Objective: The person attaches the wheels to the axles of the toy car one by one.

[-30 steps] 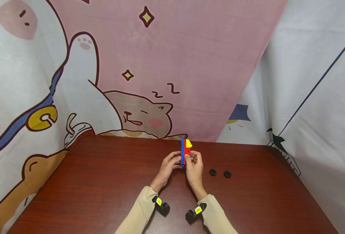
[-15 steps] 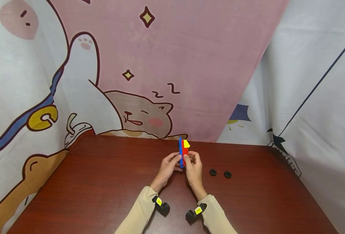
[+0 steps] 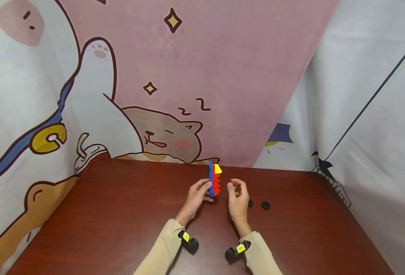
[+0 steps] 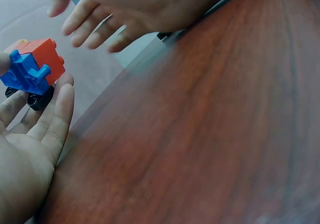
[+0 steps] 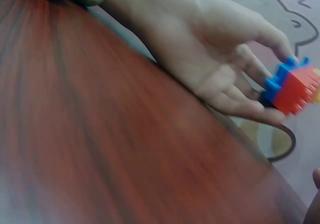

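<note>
My left hand (image 3: 193,200) grips a toy car (image 3: 214,183) of building blocks between thumb and fingers, above the table. The car has a blue base, red blocks and a yellow block at its far end, and it is held on its side. In the left wrist view black wheels (image 4: 41,99) show under its blue base. My right hand (image 3: 239,202) is apart from the car, to its right, with loosely bent fingers and nothing in them. Beside it on the table lie two loose black wheels (image 3: 265,205), one partly hidden behind the hand.
The dark red-brown wooden table (image 3: 120,221) spreads under both arms. A cartoon-printed cloth (image 3: 240,76) hangs behind its far edge, with white cloth at the sides. Each wrist wears a small black camera (image 3: 189,243).
My right hand has let go of the toy car and moved right, toward the loose wheels. The left hand still holds the car, which has shifted slightly left.
</note>
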Demonstrator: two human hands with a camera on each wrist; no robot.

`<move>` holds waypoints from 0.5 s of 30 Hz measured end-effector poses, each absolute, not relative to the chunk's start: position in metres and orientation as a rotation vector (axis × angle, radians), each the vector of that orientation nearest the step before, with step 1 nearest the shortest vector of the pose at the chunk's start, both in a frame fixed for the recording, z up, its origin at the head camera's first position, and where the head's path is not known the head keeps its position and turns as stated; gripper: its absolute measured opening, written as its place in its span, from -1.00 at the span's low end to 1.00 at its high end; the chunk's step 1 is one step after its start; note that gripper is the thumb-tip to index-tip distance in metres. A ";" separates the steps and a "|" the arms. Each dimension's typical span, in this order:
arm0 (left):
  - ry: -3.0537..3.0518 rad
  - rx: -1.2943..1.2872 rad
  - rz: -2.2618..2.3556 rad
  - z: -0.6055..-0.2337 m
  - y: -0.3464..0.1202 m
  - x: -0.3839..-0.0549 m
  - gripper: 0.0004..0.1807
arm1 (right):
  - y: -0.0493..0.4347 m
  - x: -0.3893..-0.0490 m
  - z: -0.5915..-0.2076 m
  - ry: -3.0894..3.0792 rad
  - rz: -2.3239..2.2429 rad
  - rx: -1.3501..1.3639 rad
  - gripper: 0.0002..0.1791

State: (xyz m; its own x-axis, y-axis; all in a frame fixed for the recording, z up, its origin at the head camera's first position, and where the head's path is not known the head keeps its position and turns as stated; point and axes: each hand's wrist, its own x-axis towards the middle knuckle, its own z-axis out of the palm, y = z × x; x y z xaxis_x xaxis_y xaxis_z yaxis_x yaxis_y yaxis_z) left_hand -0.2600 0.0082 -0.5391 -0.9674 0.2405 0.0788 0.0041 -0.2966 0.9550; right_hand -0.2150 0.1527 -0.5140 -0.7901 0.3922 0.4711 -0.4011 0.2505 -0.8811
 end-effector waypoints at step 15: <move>1.785 0.316 2.377 -0.540 0.007 -0.260 -0.56 | 0.243 -0.200 -0.544 -1.869 1.333 -0.107 -0.72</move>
State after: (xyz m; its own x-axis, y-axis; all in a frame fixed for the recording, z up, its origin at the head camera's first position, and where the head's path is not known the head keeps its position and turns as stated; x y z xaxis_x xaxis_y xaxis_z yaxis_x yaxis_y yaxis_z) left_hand -0.2605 0.0074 -0.5404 -0.9663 0.2456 0.0766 0.0051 -0.2795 0.9601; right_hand -0.2005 0.2429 -0.5438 -0.6612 0.4965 0.5624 -0.3703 0.4361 -0.8202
